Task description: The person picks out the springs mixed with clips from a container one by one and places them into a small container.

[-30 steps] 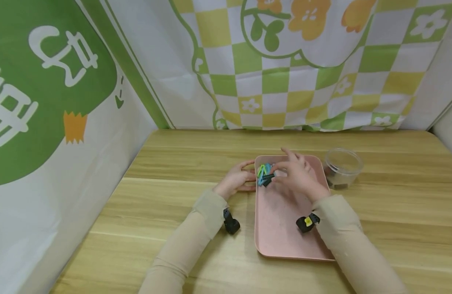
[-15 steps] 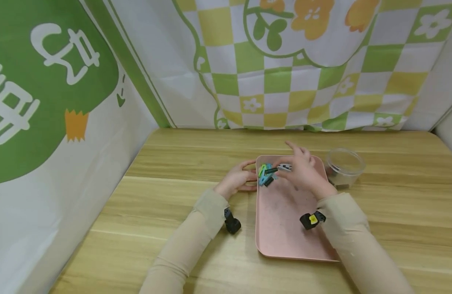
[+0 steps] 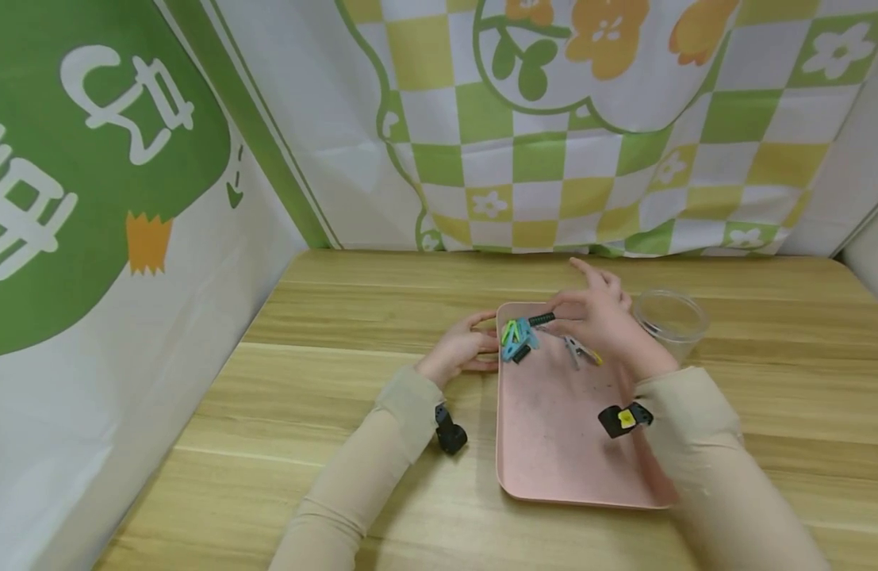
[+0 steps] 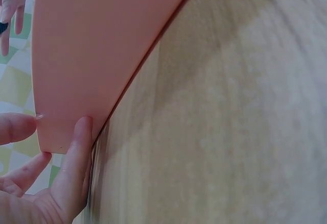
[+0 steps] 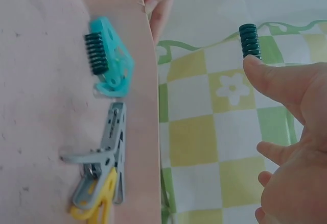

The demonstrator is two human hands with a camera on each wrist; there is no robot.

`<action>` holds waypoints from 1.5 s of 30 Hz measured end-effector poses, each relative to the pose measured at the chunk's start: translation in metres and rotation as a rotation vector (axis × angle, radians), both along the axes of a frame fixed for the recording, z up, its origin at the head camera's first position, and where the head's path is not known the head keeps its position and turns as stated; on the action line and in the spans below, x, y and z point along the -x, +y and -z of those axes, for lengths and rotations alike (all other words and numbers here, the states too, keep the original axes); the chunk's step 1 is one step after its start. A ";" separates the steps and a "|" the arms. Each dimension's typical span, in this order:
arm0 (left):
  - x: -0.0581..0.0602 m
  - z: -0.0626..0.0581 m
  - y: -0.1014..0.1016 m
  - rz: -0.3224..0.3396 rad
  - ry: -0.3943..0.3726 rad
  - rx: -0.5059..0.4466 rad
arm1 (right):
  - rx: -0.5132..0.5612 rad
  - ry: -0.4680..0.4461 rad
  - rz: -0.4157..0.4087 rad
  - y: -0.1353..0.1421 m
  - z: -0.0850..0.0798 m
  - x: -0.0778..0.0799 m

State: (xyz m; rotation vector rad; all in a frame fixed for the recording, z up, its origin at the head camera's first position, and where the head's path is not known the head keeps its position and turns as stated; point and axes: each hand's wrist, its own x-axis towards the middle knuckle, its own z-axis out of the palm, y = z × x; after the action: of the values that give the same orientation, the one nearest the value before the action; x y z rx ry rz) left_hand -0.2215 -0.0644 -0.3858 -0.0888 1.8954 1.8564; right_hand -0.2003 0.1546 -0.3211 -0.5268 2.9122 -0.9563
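My right hand (image 3: pixel 603 317) pinches a dark green coil spring (image 5: pixel 249 41) between thumb and fingers, above the far end of the pink tray (image 3: pixel 553 444). My left hand (image 3: pixel 462 349) touches the tray's left wall near the far corner, its fingers spread along the rim and outer side. Inside that corner lie a blue clothespin (image 3: pixel 513 349) and a bright green clothespin (image 3: pixel 509 329). Against the blue one lies a second dark spring (image 5: pixel 96 53). A grey clothespin (image 5: pixel 113 132) and a yellow clothespin (image 5: pixel 104 196) lie beneath my right hand.
A clear round plastic jar (image 3: pixel 670 313) stands right of the tray, partly hidden by my right hand. The wooden table (image 3: pixel 303 396) reaches back to a checked, flowered cloth (image 3: pixel 538 182). A printed sheet (image 3: pixel 217 238) hangs on the left.
My right hand has moved right and away from the clothespins with the spring, uncovering the grey and yellow clothespins. My left hand stays at the tray's wall.
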 end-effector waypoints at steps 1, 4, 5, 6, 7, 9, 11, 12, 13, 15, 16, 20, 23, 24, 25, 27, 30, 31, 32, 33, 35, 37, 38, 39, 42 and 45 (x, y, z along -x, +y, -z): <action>0.000 0.000 0.000 -0.002 -0.004 -0.002 | -0.001 0.003 0.002 0.001 -0.001 0.000; 0.000 0.001 0.000 -0.002 -0.004 -0.005 | 0.003 0.003 0.006 0.005 -0.004 0.000; 0.000 0.001 0.000 -0.002 -0.004 -0.007 | 0.007 0.006 0.008 0.006 -0.006 0.000; 0.000 0.001 0.000 -0.002 -0.005 -0.007 | 0.009 0.010 0.010 0.006 -0.007 -0.001; 0.000 0.001 0.000 -0.002 -0.007 -0.007 | 0.013 0.011 0.013 0.007 -0.008 -0.001; 0.001 0.002 -0.001 -0.002 -0.007 -0.010 | 0.020 0.020 0.014 0.009 -0.009 -0.001; 0.001 0.002 -0.001 -0.001 -0.011 -0.015 | 0.021 0.025 0.018 0.010 -0.011 -0.002; 0.001 0.002 -0.001 0.000 -0.010 -0.015 | 0.023 0.025 0.019 0.011 -0.012 -0.002; 0.001 0.002 -0.001 0.001 -0.011 -0.015 | 0.026 0.024 0.021 0.012 -0.012 -0.003; 0.001 0.001 -0.001 0.002 -0.011 -0.012 | 0.030 0.019 0.027 0.014 -0.012 -0.004; 0.001 0.001 -0.001 0.003 -0.010 -0.009 | 0.030 0.016 0.029 0.016 -0.012 -0.004; 0.001 0.002 -0.002 0.006 -0.010 -0.001 | 0.029 0.022 0.033 0.021 -0.010 -0.007; 0.001 0.002 -0.003 0.011 -0.010 0.000 | 0.029 0.044 0.035 0.026 -0.008 -0.009; 0.001 0.002 -0.003 0.013 -0.009 0.001 | 0.030 0.051 0.038 0.028 -0.007 -0.010; 0.001 0.002 -0.003 0.014 -0.010 0.001 | 0.031 0.059 0.041 0.030 -0.007 -0.011; 0.002 0.003 -0.003 0.016 -0.011 -0.003 | 0.027 0.070 0.044 0.034 -0.007 -0.012; 0.003 0.002 -0.002 0.019 -0.009 -0.005 | 0.014 0.070 0.049 0.040 -0.008 -0.014; 0.003 0.002 -0.002 0.019 -0.010 -0.006 | 0.009 0.068 0.051 0.042 -0.008 -0.014; 0.003 0.002 -0.002 0.019 -0.010 -0.007 | 0.001 0.066 0.053 0.044 -0.008 -0.014; 0.003 0.002 -0.002 0.019 -0.011 -0.008 | -0.006 0.066 0.054 0.046 -0.008 -0.014; 0.003 0.001 -0.002 0.019 -0.014 -0.010 | -0.018 0.063 0.058 0.050 -0.007 -0.015; 0.003 0.001 -0.002 0.020 -0.016 -0.012 | -0.030 0.061 0.064 0.054 -0.005 -0.015; 0.003 0.001 -0.002 0.020 -0.017 -0.011 | -0.032 0.065 0.063 0.057 -0.004 -0.015; 0.003 0.000 -0.002 0.020 -0.018 -0.011 | -0.034 0.064 0.064 0.059 -0.003 -0.015; 0.003 0.000 -0.002 0.023 -0.017 -0.009 | -0.034 0.073 0.068 0.066 0.000 -0.015; 0.003 0.001 -0.002 0.023 -0.014 -0.004 | -0.032 0.086 0.085 0.074 0.001 -0.014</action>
State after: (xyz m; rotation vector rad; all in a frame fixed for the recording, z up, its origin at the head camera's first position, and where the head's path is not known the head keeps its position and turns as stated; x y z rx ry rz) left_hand -0.2242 -0.0663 -0.3866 -0.0788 1.8757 1.8396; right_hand -0.1863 0.2287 -0.3223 -0.4575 3.0441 -0.9161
